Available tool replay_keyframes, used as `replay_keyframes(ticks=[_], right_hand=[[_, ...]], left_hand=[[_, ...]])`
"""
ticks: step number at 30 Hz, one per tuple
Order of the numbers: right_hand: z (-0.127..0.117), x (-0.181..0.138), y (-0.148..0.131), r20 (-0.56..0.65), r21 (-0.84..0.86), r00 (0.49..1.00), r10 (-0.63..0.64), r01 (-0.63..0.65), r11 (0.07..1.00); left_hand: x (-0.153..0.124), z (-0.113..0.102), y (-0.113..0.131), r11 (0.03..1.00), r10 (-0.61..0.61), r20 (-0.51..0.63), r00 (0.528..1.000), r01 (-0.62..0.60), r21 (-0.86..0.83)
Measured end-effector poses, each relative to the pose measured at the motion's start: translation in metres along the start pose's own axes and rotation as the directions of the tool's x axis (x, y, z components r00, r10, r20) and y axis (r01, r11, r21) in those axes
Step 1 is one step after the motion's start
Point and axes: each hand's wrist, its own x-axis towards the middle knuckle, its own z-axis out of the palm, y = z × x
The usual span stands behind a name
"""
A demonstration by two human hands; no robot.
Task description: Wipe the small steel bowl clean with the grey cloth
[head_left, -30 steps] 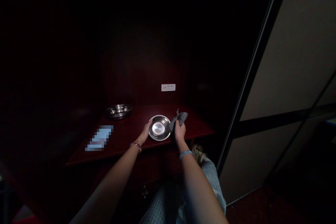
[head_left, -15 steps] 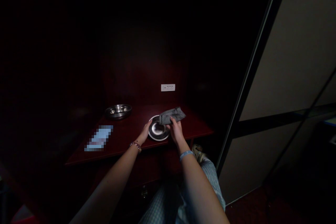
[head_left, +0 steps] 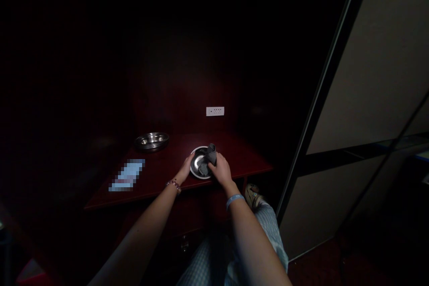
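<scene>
A shiny steel plate with a raised rim sits near the front edge of the dark red desk. My left hand grips its left rim, thumb on top. My right hand is closed around a grey cloth at the plate's right side. Part of the cloth hangs down over the plate's inner surface, while its bunched top stands up above the fingers. The plate's right rim is partly hidden behind the cloth and my right hand.
Several stacked steel plates stand at the back left of the desk. A pixelated light-blue item lies at the front left. A white socket panel is on the back wall. A tall sliding door rises on the right.
My right hand has turned and moved slightly left, bringing the cloth from above the plate's right rim down into the plate. My left hand keeps its hold on the rim.
</scene>
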Motion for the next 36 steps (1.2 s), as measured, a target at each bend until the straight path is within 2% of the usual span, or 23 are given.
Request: replay_keyframes(ticks=[3,6,11,18,27,36], right_hand=[[-0.008,-0.003,-0.003,0.062,-0.256,0.997,-0.051,0.065,0.964],[-0.012,-0.004,-0.003,0.086,-0.327,0.993,-0.077,0.101,0.94],[-0.02,-0.004,-0.001,0.082,-0.371,0.99,-0.111,0.134,0.919],[-0.024,-0.003,-0.004,0.25,-0.434,0.935,-0.251,0.34,0.834],[-0.019,-0.007,-0.005,0.355,-0.449,0.895,-0.27,0.416,0.791],[-0.017,-0.015,-0.012,0.331,-0.45,0.91,-0.251,0.385,0.806]], left_hand=[[-0.002,0.002,0.004,1.0,0.017,-0.006,1.0,-0.017,0.003],[-0.005,0.003,0.007,0.999,0.039,0.021,0.999,-0.039,0.003],[-0.007,0.003,0.006,1.0,0.023,0.024,0.999,-0.023,-0.002],[-0.005,0.0,0.002,1.0,0.006,-0.006,1.0,-0.006,-0.01],[0.006,-0.004,-0.009,0.999,0.022,-0.01,1.0,-0.022,-0.025],[0.012,-0.011,-0.015,0.994,0.056,-0.046,0.997,-0.052,0.094]])
